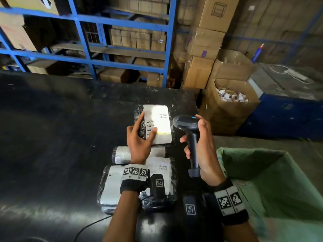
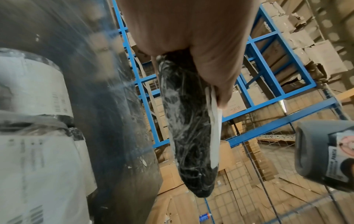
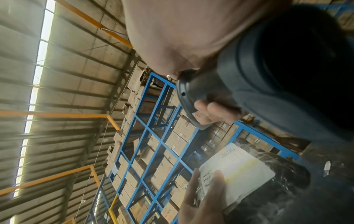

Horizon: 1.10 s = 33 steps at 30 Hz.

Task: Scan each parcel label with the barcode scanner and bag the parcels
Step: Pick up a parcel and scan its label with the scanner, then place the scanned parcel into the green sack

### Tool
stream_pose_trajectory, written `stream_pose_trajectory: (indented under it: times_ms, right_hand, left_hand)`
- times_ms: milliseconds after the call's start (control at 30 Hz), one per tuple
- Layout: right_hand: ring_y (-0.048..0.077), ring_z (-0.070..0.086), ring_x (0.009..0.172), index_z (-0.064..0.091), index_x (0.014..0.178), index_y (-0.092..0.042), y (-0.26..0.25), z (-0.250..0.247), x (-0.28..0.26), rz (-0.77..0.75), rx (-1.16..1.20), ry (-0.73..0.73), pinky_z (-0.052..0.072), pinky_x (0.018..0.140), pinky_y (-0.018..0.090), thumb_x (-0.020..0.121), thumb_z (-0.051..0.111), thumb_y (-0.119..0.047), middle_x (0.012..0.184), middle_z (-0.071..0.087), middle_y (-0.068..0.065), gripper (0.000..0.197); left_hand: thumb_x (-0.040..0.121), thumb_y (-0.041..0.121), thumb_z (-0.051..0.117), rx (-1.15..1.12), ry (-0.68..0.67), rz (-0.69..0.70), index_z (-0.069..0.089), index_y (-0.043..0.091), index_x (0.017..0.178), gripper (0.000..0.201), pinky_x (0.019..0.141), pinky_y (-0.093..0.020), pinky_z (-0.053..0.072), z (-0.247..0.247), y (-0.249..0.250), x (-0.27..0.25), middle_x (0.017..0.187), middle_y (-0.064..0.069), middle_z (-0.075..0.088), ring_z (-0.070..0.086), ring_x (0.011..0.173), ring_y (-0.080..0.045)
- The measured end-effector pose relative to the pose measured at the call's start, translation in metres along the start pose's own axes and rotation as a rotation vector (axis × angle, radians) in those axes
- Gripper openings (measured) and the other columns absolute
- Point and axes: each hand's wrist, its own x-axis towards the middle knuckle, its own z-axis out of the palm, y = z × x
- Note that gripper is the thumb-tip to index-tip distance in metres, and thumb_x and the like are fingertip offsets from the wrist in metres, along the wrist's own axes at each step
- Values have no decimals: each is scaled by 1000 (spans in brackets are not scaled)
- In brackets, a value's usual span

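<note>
Nearest me, on the black table, I see a cluster of wrapped parcels lying flat, their white labels facing up, partly under my left wrist. Just right of them the green sack stands open beside the table.

My right hand is wrapped around the handle of the barcode scanner. The scanner's long axis runs from the handle base near my wrist away from me, and its head turns left, toward the parcel I hold. In the left wrist view the scanner's window end shows at the right edge.

My left hand grips a black parcel by its near left corner, thumb lying across the label, fingers curled under. The parcel's long axis points away from me, label face up and lit bright by a patch of light. In the left wrist view the parcel is lifted clear of the table.

Beyond stand an open carton of paper scraps, stacked cardboard boxes and blue shelving.
</note>
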Motion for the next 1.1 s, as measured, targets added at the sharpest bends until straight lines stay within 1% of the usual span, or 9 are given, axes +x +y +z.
stream_pose_trajectory:
  times_ms: [100, 267, 400, 500, 600, 700, 800, 933, 1100]
  right_hand:
    - [9, 55, 43, 44, 132, -37, 0, -4, -3, 10, 33, -2, 39, 38, 23, 92, 31, -60, 92, 61, 20, 48]
    - [19, 47, 39, 47, 131, -39, 0, -9, -6, 14, 78, -9, 38, 39, 24, 100, 27, -56, 77, 63, 16, 41]
    - [16, 51, 42, 47, 134, -30, 2, -10, -8, 38, 77, -17, 39, 38, 24, 93, 31, -63, 79, 65, 14, 55]
    - [18, 50, 43, 47, 132, -35, 3, -10, -12, 25, 72, -27, 39, 42, 25, 92, 31, -63, 79, 66, 14, 52]
    - [19, 48, 41, 46, 133, -36, 3, -10, -13, 14, 82, -41, 39, 42, 25, 98, 28, -58, 80, 65, 17, 45]
    - [19, 48, 41, 46, 132, -37, 1, -8, -13, 6, 83, -55, 38, 42, 26, 91, 30, -61, 80, 66, 17, 50]
    - [15, 57, 46, 45, 132, -37, 2, -6, -10, 6, 81, -24, 39, 39, 24, 89, 33, -59, 93, 68, 19, 50]
    - [15, 68, 71, 42, 134, -37, 25, -15, -9, -20, -46, 103, 41, 35, 24, 96, 34, -53, 115, 66, 6, 42]
    - [16, 66, 70, 43, 129, -41, 110, -45, -14, 148, -233, 297, 40, 37, 25, 102, 37, -44, 107, 67, -3, 27]
  left_hand:
    - [81, 27, 83, -22, 10, 1, 50, 38, 146, 74, 98, -21, 49, 1, 1, -2, 119, -5, 53, 58, 109, -6]
    - [82, 27, 83, -41, -3, -46, 50, 38, 145, 72, 101, -34, 51, 0, -3, -8, 121, -5, 51, 58, 113, -14]
    - [81, 27, 83, -51, -14, -70, 52, 38, 144, 72, 102, -37, 52, 2, -8, -10, 121, -6, 51, 59, 115, -20]
    - [80, 27, 84, -39, -14, -53, 52, 38, 143, 71, 100, -30, 51, 2, -9, -9, 119, -7, 51, 60, 113, -19]
    - [81, 28, 84, -6, -7, -2, 52, 37, 144, 72, 95, -12, 47, 3, -10, -6, 115, -5, 51, 61, 108, -14]
    - [81, 28, 84, 0, -11, 19, 52, 36, 144, 71, 88, 1, 42, 4, -10, -3, 114, -3, 52, 59, 107, -9]
    - [81, 28, 84, -6, -14, 28, 53, 35, 144, 71, 86, 2, 42, 4, -9, -3, 114, -3, 51, 58, 106, -4]
    - [81, 28, 84, 5, -8, 27, 53, 35, 144, 71, 88, 0, 44, 0, -11, -3, 115, -6, 52, 60, 104, -9]
    - [80, 31, 84, 14, -5, 9, 53, 38, 144, 71, 96, -13, 49, -10, -15, -9, 114, -5, 51, 63, 105, -15]
